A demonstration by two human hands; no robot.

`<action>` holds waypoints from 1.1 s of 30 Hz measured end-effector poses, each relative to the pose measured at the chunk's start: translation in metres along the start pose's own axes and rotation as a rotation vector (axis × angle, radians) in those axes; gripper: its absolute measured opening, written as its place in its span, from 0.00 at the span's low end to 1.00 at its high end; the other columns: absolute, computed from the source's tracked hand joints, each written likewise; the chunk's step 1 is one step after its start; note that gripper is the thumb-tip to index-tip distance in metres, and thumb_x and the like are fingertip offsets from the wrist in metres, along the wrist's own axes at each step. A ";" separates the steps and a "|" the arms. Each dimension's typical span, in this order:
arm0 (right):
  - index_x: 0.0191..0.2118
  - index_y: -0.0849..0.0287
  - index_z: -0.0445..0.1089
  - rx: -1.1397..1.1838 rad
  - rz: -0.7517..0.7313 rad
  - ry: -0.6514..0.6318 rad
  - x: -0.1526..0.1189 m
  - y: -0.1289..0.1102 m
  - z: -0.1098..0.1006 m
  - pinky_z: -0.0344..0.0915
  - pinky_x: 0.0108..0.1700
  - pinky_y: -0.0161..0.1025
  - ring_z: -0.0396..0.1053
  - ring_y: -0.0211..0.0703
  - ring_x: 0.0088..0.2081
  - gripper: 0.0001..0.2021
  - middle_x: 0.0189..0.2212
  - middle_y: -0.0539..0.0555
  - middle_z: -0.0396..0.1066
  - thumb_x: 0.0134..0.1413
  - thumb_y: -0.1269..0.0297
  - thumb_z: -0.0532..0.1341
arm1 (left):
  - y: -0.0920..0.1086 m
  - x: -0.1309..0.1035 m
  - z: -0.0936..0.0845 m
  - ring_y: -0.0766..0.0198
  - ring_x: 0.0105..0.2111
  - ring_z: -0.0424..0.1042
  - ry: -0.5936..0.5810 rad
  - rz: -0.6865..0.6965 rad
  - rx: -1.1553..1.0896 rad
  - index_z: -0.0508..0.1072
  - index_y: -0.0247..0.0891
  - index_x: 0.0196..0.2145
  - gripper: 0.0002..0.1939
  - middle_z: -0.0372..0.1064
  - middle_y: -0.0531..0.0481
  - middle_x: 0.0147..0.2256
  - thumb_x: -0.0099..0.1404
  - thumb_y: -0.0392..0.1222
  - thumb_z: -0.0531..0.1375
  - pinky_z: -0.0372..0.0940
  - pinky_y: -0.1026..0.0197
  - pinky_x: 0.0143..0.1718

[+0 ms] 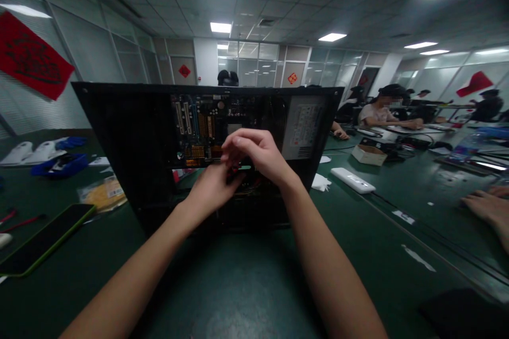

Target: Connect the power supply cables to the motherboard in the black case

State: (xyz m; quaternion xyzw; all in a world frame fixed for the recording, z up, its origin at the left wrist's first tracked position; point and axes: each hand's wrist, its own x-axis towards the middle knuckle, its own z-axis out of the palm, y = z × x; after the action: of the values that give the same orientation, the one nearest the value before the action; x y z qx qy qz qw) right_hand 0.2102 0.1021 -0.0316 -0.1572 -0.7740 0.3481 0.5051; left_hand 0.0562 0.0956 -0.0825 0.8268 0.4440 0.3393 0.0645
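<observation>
Handwork inside the black, box-shaped computer case (133,132), standing open-sided at twelve o'clock on the dark green tabletop (246,286), seems to be at a step of fine handling by the lower edge of the dark, rectangular circuit board (222,108); the next move probably calls for careful fingers in tight space; the bare left hand (212,184) reaches in, fingertips hidden; the bare right hand (262,152), half curled, arches toward its two o'clock; whether either pinches anything, I cannot tell.

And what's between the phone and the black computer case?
In the head view, a clear bag with something yellow inside lies between the phone and the black case.
</observation>
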 end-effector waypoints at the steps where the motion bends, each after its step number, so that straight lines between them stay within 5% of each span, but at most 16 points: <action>1: 0.33 0.60 0.73 -0.186 0.011 -0.011 0.000 0.006 -0.004 0.64 0.34 0.35 0.70 0.39 0.29 0.14 0.28 0.52 0.75 0.63 0.57 0.56 | -0.008 0.002 0.000 0.47 0.47 0.75 0.030 -0.066 0.114 0.72 0.36 0.46 0.13 0.75 0.38 0.46 0.68 0.46 0.58 0.69 0.49 0.47; 4: 0.30 0.60 0.74 -0.696 0.045 -0.026 -0.002 0.035 -0.009 0.58 0.34 0.35 0.69 0.39 0.30 0.13 0.27 0.53 0.75 0.64 0.64 0.57 | -0.025 0.004 0.002 0.46 0.48 0.75 -0.051 -0.170 0.137 0.68 0.35 0.50 0.17 0.75 0.37 0.47 0.67 0.46 0.60 0.68 0.49 0.48; 7: 0.31 0.60 0.75 -0.896 0.139 0.103 -0.006 0.065 -0.004 0.54 0.33 0.36 0.71 0.40 0.31 0.15 0.28 0.54 0.76 0.67 0.63 0.55 | -0.032 0.004 0.006 0.46 0.49 0.75 -0.179 -0.184 0.037 0.64 0.35 0.57 0.25 0.74 0.37 0.51 0.65 0.46 0.60 0.68 0.50 0.49; 13: 0.27 0.58 0.69 -0.872 0.042 0.168 -0.010 0.078 0.008 0.50 0.32 0.37 0.67 0.38 0.27 0.20 0.23 0.51 0.72 0.70 0.58 0.53 | -0.034 0.005 0.007 0.48 0.46 0.76 -0.224 -0.053 0.015 0.66 0.33 0.55 0.25 0.74 0.37 0.49 0.62 0.44 0.61 0.69 0.53 0.46; 18: 0.24 0.58 0.67 -0.831 0.114 0.177 -0.011 0.077 0.006 0.50 0.31 0.37 0.64 0.37 0.26 0.20 0.22 0.50 0.70 0.69 0.58 0.54 | -0.023 0.001 0.002 0.47 0.43 0.77 -0.239 -0.033 0.134 0.69 0.34 0.55 0.24 0.77 0.37 0.47 0.67 0.52 0.58 0.68 0.54 0.42; 23: 0.29 0.59 0.72 -0.769 0.264 -0.009 -0.013 0.088 0.007 0.56 0.35 0.35 0.69 0.39 0.33 0.16 0.29 0.53 0.75 0.68 0.64 0.54 | -0.012 -0.001 0.003 0.45 0.39 0.78 -0.172 -0.119 0.450 0.78 0.36 0.46 0.19 0.79 0.36 0.39 0.70 0.47 0.51 0.67 0.52 0.38; 29: 0.38 0.61 0.76 -0.754 0.625 -0.329 -0.019 0.106 0.004 0.64 0.41 0.37 0.74 0.46 0.43 0.15 0.41 0.59 0.78 0.65 0.69 0.52 | -0.020 0.002 0.002 0.53 0.37 0.77 -0.300 -0.081 0.212 0.81 0.38 0.38 0.17 0.80 0.40 0.38 0.68 0.44 0.52 0.65 0.57 0.36; 33: 0.37 0.60 0.79 -0.912 0.835 -0.547 -0.021 0.115 -0.001 0.68 0.41 0.42 0.76 0.54 0.43 0.08 0.40 0.62 0.79 0.56 0.64 0.62 | -0.019 0.000 0.001 0.52 0.33 0.76 -0.257 -0.054 0.214 0.80 0.37 0.32 0.21 0.78 0.39 0.33 0.71 0.46 0.49 0.64 0.56 0.34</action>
State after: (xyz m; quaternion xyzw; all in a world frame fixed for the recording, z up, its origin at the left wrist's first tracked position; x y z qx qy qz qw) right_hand 0.2073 0.1714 -0.1253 -0.5467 -0.8177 0.1799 -0.0030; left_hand 0.0434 0.1072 -0.0908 0.8532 0.4879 0.1799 0.0414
